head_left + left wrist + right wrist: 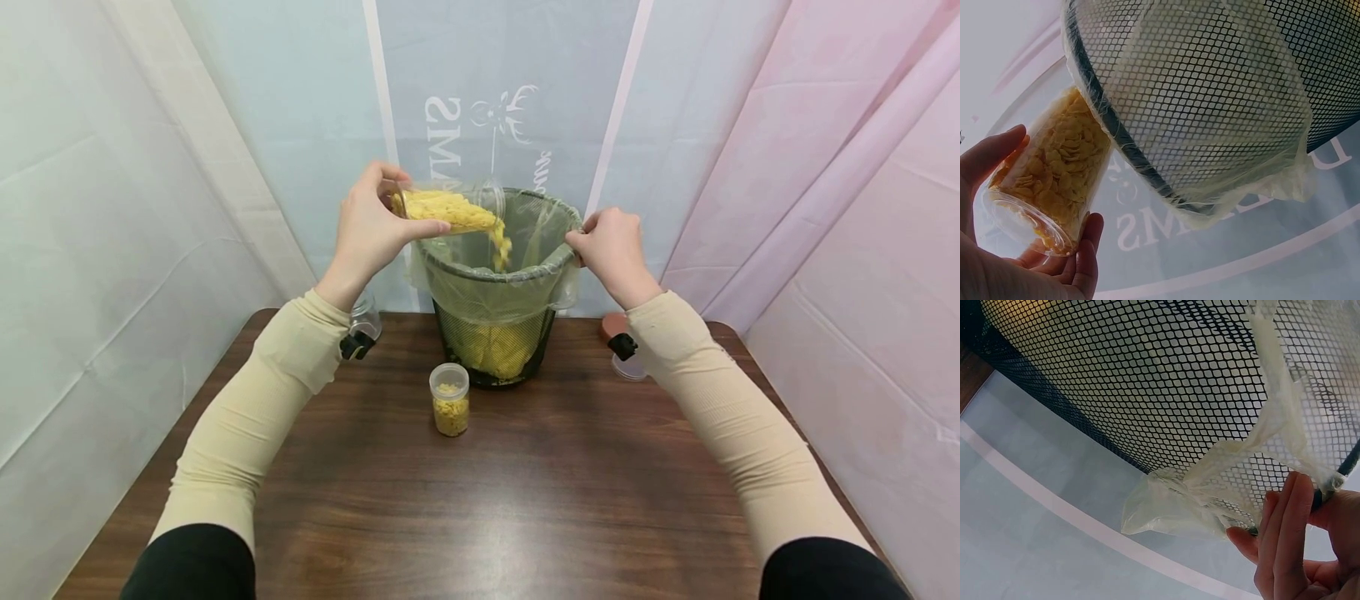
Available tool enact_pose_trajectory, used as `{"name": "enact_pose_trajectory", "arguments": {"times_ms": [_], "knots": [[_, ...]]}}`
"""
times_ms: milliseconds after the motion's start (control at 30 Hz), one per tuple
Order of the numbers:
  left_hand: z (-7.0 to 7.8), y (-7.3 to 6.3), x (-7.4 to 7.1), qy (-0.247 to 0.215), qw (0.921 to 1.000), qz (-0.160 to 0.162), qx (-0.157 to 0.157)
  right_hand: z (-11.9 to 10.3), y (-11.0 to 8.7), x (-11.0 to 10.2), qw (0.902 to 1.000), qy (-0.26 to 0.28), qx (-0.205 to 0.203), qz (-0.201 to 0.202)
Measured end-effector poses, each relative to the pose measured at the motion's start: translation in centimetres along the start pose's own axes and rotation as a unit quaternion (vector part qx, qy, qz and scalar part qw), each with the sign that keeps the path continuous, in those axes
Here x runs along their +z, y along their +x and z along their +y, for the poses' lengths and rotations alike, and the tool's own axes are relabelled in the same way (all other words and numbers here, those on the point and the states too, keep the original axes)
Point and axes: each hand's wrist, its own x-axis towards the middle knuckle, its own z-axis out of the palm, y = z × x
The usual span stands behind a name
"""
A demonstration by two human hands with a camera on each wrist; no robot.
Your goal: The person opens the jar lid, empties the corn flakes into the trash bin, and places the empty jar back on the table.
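Observation:
My left hand [371, 232] grips a clear plastic jar [442, 210] of yellow flakes, tipped almost level above the bin. Flakes [500, 244] spill from its mouth into the black mesh trash can [491, 275]. A thin translucent bag [487, 300] lines this can and folds over its rim, and more yellow shows low inside through the mesh. On the far side my right hand [615, 257] pinches the rim and bag edge between thumb and fingers. In the left wrist view, fingers and thumb wrap the base of the jar [1063, 156].
In front of the can stands a lidless jar [450, 404] partly filled with yellow flakes. Another clear jar [366, 318] stands behind my left wrist. By my right wrist lie a reddish lid [613, 326] and a clear lid [630, 367]. Fabric curtains [300, 108] surround the wooden table [525, 500].

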Motion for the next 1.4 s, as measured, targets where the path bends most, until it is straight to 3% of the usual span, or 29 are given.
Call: {"name": "enact_pose_trajectory", "arguments": {"times_ms": [1400], "knots": [[0.73, -0.24, -0.07, 0.006, 0.9998, 0.014, 0.009, 0.38, 0.1, -0.23, 0.9998, 0.017, -0.003, -0.009]]}}
